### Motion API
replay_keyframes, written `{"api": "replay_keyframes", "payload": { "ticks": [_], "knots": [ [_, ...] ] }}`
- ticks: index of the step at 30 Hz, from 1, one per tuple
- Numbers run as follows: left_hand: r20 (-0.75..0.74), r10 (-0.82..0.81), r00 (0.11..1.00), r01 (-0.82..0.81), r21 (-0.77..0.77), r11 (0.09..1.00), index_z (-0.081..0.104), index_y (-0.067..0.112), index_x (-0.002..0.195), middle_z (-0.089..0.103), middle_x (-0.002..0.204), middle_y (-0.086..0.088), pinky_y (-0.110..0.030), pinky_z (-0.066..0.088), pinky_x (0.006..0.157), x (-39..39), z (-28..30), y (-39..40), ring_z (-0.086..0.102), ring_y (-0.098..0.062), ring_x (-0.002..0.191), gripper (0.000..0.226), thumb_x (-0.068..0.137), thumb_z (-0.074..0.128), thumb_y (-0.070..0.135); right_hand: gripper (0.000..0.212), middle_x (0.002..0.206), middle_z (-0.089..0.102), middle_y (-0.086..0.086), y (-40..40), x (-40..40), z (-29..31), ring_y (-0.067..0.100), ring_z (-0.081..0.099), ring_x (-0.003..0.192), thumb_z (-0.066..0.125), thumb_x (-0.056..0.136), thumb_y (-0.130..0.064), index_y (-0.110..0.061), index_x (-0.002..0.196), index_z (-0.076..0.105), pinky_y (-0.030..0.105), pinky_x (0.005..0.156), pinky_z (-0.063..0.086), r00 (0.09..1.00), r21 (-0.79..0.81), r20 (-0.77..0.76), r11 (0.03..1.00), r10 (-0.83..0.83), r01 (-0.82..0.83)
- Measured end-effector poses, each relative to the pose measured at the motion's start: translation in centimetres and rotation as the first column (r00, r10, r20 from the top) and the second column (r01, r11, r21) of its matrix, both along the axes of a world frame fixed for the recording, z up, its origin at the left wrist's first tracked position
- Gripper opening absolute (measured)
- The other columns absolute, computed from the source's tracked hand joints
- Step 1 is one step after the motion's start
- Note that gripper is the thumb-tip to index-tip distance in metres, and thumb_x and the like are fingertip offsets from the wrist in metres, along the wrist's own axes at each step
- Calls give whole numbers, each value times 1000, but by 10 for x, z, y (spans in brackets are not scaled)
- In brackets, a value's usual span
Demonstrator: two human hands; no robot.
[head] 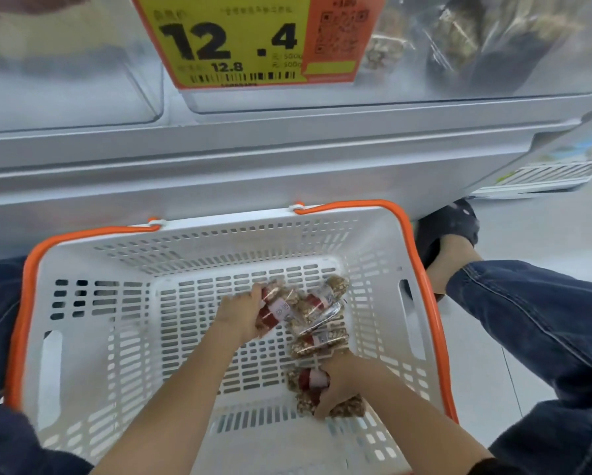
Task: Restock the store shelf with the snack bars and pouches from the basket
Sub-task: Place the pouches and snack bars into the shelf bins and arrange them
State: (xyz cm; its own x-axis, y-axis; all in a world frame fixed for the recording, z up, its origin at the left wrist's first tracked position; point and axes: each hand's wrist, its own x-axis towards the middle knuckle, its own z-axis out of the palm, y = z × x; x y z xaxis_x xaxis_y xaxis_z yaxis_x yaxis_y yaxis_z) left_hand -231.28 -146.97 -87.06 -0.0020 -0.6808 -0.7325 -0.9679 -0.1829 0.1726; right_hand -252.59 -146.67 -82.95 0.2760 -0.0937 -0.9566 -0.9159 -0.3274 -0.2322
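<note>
Store flooring, pale and glossy, runs under a white shelf unit (253,159) whose clear bins carry a yellow price tag (240,42) at the far side of the head view. Just near of it sits a white slotted basket (92,337) with orange handles, between the person's denim-clad knees.

Only a handful of snack bars remain, all in the basket's right half. The left hand (243,317) has its fingers curled round one red-labelled snack bar (274,311), whose long axis runs from near-left to far-right, its far end tilted up toward the shelf. The right hand (342,382) grips another bar (308,382) at the near right; its axis appears to run roughly near to far, though the hand hides much of it. Between the two hands lies a loose cluster of bars (318,323), angled every which way and touching one another.

The likely trouble is slippage: the wrappers look slick, and each hand holds its bar off-centre, so a quick lift could let one swing and drop. A bar from the cluster might also be dragged up and fall outside the basket. The picture is a little blurred around the left hand, so its exact hold is uncertain.
</note>
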Motion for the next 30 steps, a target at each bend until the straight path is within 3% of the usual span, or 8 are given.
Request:
{"api": "replay_keyframes", "payload": {
  "ticks": [5, 8, 13, 19, 22, 24, 27, 30],
  "knots": [
    [-242, 527, 814, -467, 266, 843, 35, 18, 133, 61, 105, -1, -30, 53, 74, -9, 0, 35, 61, -17, 87, 84, 67, 81, 41, 85, 133, 51, 8, 5, 2, 19, 27, 51, 116, 76, 69, -53, -10, 135, 42, 40, 97, 46, 1000, 19, -7, 1000, -13, 14],
    [-288, 533, 795, -499, 188, 846, 46, 20, 109, 60, 89, 3, -19, 45, 52, -10, 14, 33, 56, -8, 66, 46, 76, 77, 25, 88, 142, 43, 9, 10, 1, 35, 28, 46, 123, 75, 73, -43, -11, 142, 32, 38, 99, 44, 999, -6, 10, 999, -45, 45],
    [-321, 510, 798, -534, 14, 845, 43, 13, 98, 54, 80, -3, -24, 38, 48, -12, 28, 20, 51, -13, 63, 22, 87, 61, 15, 100, 148, 36, 8, 13, -6, 50, 27, 42, 129, 77, 72, -38, -13, 149, 18, 40, 102, 42, 989, -60, 68, 989, -134, 139],
    [-389, 605, 695, -622, 98, 777, 44, 7, 128, 60, 103, -9, -33, 47, 65, -19, 18, 19, 57, -24, 82, 46, 88, 63, 19, 82, 108, 53, 1, -5, -11, 64, 18, 53, 96, 76, 73, -30, -11, 136, 26, 27, 70, 49, 820, -69, 171, 823, -547, 563],
    [-402, 648, 648, -639, 176, 749, 33, 12, 139, 55, 117, -6, -29, 51, 65, -19, 10, 19, 57, -20, 89, 73, 80, 74, 26, 88, 132, 50, 8, -9, -13, 64, 15, 49, 96, 73, 80, -27, -12, 145, 16, 23, 71, 44, 741, -38, 203, 751, -641, 660],
    [-361, 611, 705, -598, 163, 785, 21, 11, 144, 45, 134, -8, -28, 49, 72, -22, 3, 18, 53, -22, 107, 95, 73, 80, 30, 93, 140, 44, 11, -9, -13, 61, 16, 48, 102, 72, 81, -27, -11, 148, 11, 28, 82, 44, 698, -44, 216, 707, -683, 706],
    [-219, 499, 838, -503, 44, 863, 10, 10, 147, 34, 142, -14, -41, 47, 93, -29, -11, 17, 45, -31, 123, 117, 63, 84, 43, 75, 122, 54, 8, -7, -10, 49, 12, 51, 93, 73, 79, -25, -10, 136, 27, 30, 75, 49, 603, -6, 205, 615, -771, 789],
    [-100, 446, 889, -449, -13, 893, 10, 12, 147, 40, 134, -16, -41, 53, 76, -32, -14, 14, 56, -32, 108, 108, 69, 78, 44, 66, 105, 57, -1, -9, -7, 40, 5, 55, 85, 77, 75, -26, -15, 126, 36, 18, 61, 46, 498, 32, 210, 515, -841, 856]
  ]
}}
